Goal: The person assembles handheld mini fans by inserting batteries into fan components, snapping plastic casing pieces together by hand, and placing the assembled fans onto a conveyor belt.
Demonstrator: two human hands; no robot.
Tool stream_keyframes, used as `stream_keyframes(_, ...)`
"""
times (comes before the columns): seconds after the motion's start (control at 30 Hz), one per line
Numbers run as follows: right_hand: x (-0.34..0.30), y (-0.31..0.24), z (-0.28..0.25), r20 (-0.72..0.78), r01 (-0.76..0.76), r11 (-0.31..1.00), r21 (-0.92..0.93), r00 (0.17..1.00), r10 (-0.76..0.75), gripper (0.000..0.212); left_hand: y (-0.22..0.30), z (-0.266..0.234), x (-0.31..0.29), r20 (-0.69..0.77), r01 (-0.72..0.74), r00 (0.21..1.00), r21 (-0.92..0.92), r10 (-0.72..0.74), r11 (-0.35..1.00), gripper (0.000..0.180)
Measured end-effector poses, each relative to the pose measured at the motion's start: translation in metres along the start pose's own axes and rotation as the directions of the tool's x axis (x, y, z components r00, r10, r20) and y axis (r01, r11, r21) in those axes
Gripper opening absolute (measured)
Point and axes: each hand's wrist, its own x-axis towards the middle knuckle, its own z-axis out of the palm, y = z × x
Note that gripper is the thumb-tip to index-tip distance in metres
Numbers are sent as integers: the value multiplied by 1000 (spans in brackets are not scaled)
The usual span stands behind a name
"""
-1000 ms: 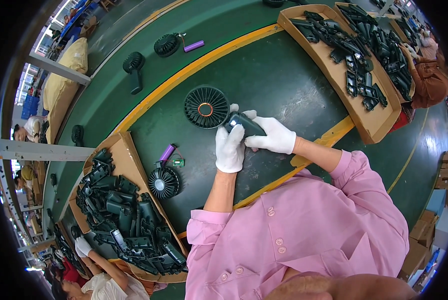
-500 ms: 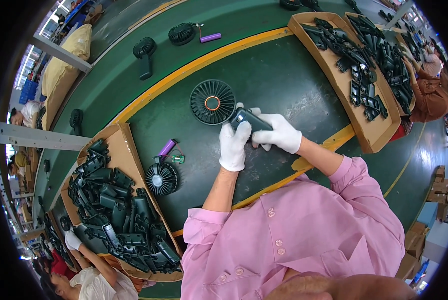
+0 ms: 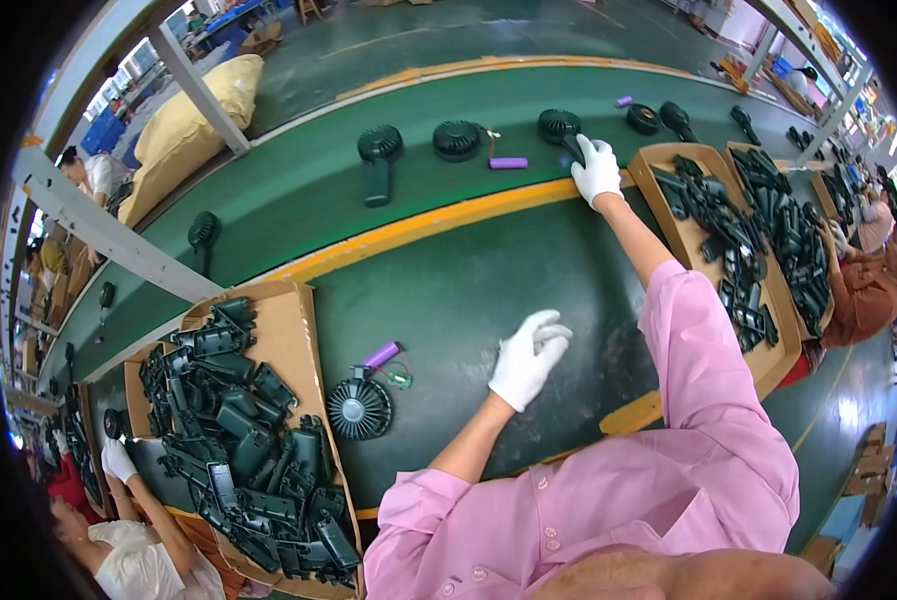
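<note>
My right hand (image 3: 597, 172), in a white glove, is stretched out over the green conveyor belt (image 3: 299, 215). Its fingers are closed round the handle of a dark green handheld fan (image 3: 559, 125), whose round head points away from me. My left hand (image 3: 530, 362), also gloved, hovers over the dark green worktable (image 3: 439, 290) with fingers apart and nothing in them. Left of it on the table lies a fan head (image 3: 360, 408) with a purple battery (image 3: 381, 355) and a small green circuit board (image 3: 400, 380) wired to it.
Cardboard boxes of dark plastic handle shells flank the table: a left box (image 3: 312, 365) and a right box (image 3: 659, 215). More fans (image 3: 379, 150) and a purple battery (image 3: 509, 163) sit on the belt. A grey metal post (image 3: 119, 235) rises at left. Co-workers sit both sides.
My right hand has carried the fan from the table's middle up to the belt at the far side. The left hand has let go of it and opened. The view has shifted.
</note>
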Motion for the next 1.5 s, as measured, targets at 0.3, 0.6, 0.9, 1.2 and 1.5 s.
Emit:
stream_keyframes(0.3,24,-79,37,386,303,945,-119,891,-237,48,1,0,2,20,35,999,16,-36,999,40)
stream_keyframes(0.6,-26,-98,-16,354,-61,813,578,917,-183,33,10,-7,6,21,34,999,-29,-34,999,46)
stream_keyframes(0.9,-64,-124,-15,376,403,912,-80,859,-347,41,10,-7,9,15,5,1000,-85,-4,996,45)
stream_keyframes(1.2,-124,-132,-106,549,-399,411,820,752,-365,23,17,-16,2,-134,61,976,-589,-171,806,87)
stream_keyframes(1.5,-212,-87,-159,616,-3,634,773,242,-750,36,13,-42,2,-31,66,981,-878,-193,475,55)
